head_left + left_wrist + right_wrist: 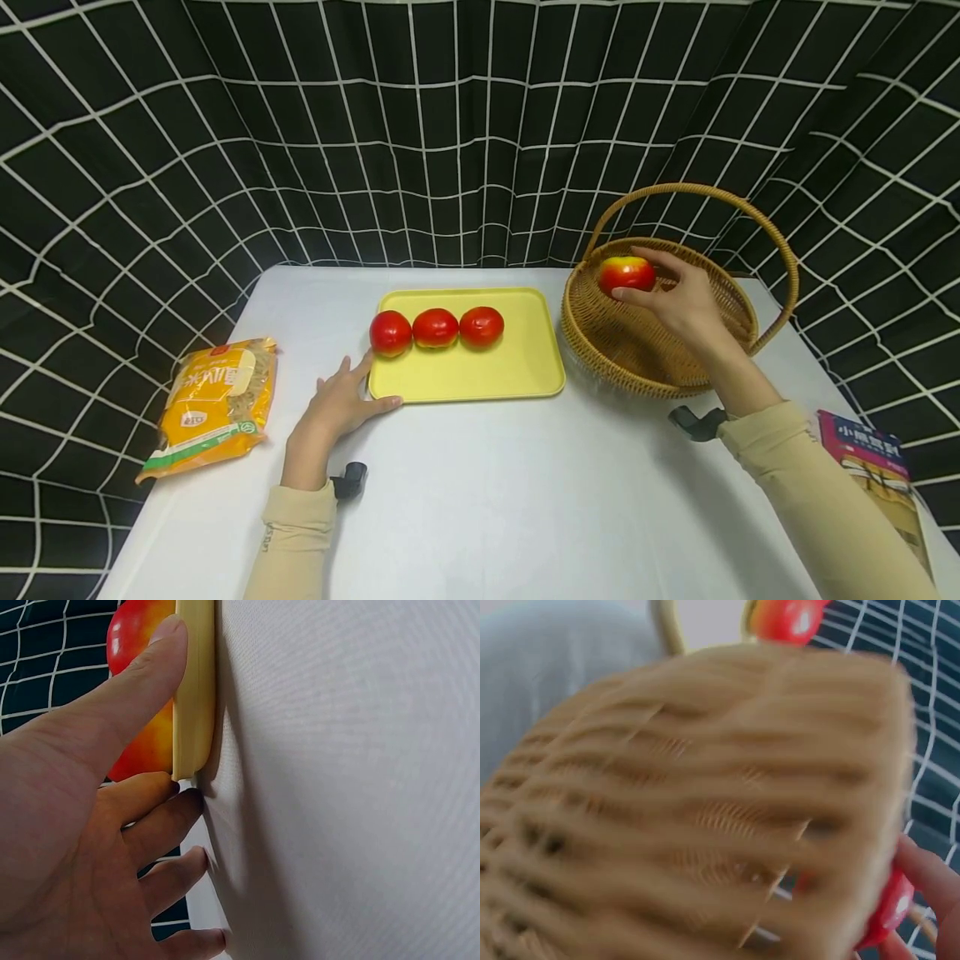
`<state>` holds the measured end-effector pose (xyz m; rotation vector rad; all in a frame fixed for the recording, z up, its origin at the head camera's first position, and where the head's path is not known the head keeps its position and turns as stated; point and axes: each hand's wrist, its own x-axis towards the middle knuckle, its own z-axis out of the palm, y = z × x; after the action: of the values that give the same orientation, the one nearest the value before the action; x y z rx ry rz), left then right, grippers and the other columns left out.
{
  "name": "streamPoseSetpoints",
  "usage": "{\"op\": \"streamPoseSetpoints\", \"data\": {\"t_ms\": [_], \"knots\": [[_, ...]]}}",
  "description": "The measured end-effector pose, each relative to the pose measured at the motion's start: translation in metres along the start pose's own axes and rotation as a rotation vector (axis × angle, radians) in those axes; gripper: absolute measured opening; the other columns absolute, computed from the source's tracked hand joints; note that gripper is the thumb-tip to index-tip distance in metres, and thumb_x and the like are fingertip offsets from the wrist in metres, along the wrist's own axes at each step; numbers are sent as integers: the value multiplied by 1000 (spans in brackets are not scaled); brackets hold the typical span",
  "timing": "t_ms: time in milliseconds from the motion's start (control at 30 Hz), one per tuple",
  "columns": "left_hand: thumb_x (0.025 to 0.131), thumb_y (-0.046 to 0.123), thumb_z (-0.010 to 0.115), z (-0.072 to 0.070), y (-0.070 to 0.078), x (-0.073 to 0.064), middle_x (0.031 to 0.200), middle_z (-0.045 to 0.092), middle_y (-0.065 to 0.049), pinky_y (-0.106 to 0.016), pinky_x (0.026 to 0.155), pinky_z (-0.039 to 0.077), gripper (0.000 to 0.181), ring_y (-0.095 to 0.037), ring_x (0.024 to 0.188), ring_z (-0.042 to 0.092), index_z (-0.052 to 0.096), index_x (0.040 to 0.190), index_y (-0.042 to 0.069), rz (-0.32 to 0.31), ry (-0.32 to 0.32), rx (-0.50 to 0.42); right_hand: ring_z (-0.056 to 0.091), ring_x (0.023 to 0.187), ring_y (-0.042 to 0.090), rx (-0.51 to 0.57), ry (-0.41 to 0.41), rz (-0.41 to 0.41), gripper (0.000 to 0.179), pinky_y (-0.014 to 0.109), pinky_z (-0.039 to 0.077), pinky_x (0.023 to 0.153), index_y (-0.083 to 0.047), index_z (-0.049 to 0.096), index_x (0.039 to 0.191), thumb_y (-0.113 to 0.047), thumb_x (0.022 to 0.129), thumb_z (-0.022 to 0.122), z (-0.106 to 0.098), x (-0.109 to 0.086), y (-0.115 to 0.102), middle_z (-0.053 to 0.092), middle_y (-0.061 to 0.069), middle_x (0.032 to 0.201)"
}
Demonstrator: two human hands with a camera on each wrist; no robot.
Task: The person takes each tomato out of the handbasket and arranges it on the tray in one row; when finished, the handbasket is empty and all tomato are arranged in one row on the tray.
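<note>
My right hand [686,304] pinches a red-and-yellow apple [627,275] between thumb and fingers, inside the rim of the wicker basket [637,350]. In the right wrist view, basket weave [705,795] hides part of that apple [892,907]. Three red apples, a left one [391,333], a middle one [435,327] and a right one [482,327], form a row on the yellow tray [525,358]. At the tray's left front corner is my left hand [341,404], fingers spread. Its thumb [142,675] lies against the tray's side [196,690] in the left wrist view.
An orange bag of grain [213,404] lies at the table's left edge. By the right edge, partly behind my sleeve, is a purple-and-yellow package [870,458]. The basket's tall handle [780,242] arches over its opening. A black gridded curtain [465,125] surrounds the white table [510,500].
</note>
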<state>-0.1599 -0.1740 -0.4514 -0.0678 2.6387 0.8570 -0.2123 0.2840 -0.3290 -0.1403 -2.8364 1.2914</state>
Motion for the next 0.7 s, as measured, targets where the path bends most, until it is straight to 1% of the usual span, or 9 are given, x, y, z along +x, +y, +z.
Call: {"op": "streamPoseSetpoints", "data": {"t_ms": [100, 167, 233, 300, 367, 433, 567, 700], "knots": [[91, 55, 78, 0, 1, -1, 173, 8, -36, -83, 121, 11, 108, -69, 154, 6, 18, 171, 14, -1, -2, -5, 45, 136, 36, 24, 25, -49, 74, 27, 47, 98, -25, 47, 161, -31, 96, 81, 6, -4, -10, 46, 15, 164], [91, 54, 79, -1, 2, -1, 173, 8, -36, -83, 121, 11, 108, -70, 153, 5, 18, 171, 13, -3, -3, -8, 49, 136, 34, 45, 46, -83, 72, 27, 51, 101, -23, 50, 160, -28, 96, 82, 11, -6, -16, 49, 13, 162], [91, 55, 79, -2, 2, -2, 173, 7, -36, -84, 120, 12, 108, -71, 153, 5, 18, 171, 13, -5, -4, -8, 51, 137, 33, 87, 61, -110, 70, 31, 53, 110, -20, 52, 158, -24, 95, 82, 18, -8, -21, 51, 12, 160], [91, 55, 78, -2, 3, -2, 173, 7, -36, -84, 119, 13, 108, -71, 153, 5, 18, 171, 13, -8, -5, -8, 52, 140, 33, 139, 76, -133, 70, 39, 49, 120, -17, 52, 158, -21, 95, 82, 27, -10, -25, 52, 13, 159], [92, 55, 78, -2, 2, -2, 173, 7, -36, -84, 119, 13, 108, -71, 153, 5, 18, 171, 13, -9, -7, -6, 53, 143, 32, 200, 84, -145, 71, 45, 45, 124, -16, 52, 158, -17, 94, 83, 37, -12, -29, 52, 13, 159], [91, 56, 78, -2, 2, -2, 173, 7, -36, -84, 119, 13, 108, -71, 153, 5, 18, 171, 13, -10, -6, -5, 53, 145, 32, 258, 87, -152, 72, 46, 43, 125, -15, 52, 158, -15, 93, 83, 47, -14, -32, 51, 13, 160], [91, 56, 78, -2, 1, -1, 172, 7, -36, -84, 119, 13, 109, -72, 152, 5, 18, 171, 13, -9, -3, -3, 57, 143, 30, 356, 94, -139, 72, 41, 47, 121, -16, 53, 157, -14, 92, 84, 71, -17, -38, 53, 11, 159], [91, 56, 78, -2, 1, -1, 172, 7, -36, -83, 120, 12, 109, -71, 153, 5, 18, 171, 13, -4, -1, -4, 59, 142, 28, 422, 116, -157, 70, 38, 49, 119, -14, 56, 155, -10, 91, 84, 94, -18, -42, 55, 11, 157]]}}
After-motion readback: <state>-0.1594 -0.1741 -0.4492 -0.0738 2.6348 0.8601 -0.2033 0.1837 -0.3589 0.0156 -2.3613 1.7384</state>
